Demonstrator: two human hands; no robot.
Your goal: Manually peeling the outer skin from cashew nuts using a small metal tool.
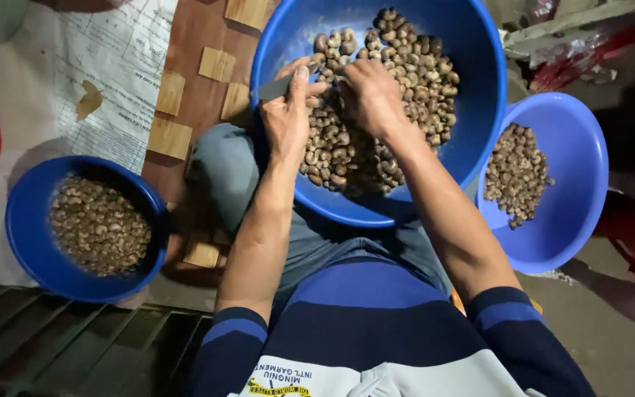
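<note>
Left hand grips a small knife, fingers clamped on it; right hand pinches a nut, fingers together. Both work over the nut pile in the big blue basin on the lap. Peeling step, probably; next needs a steady blade.

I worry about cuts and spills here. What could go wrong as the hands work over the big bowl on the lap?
The left hand grips a small grey metal blade close to the right hand; a slip could nick a finger. The large round blue plastic bowl of brown cashew nuts rests on the lap and could tip, spilling nuts.
</note>
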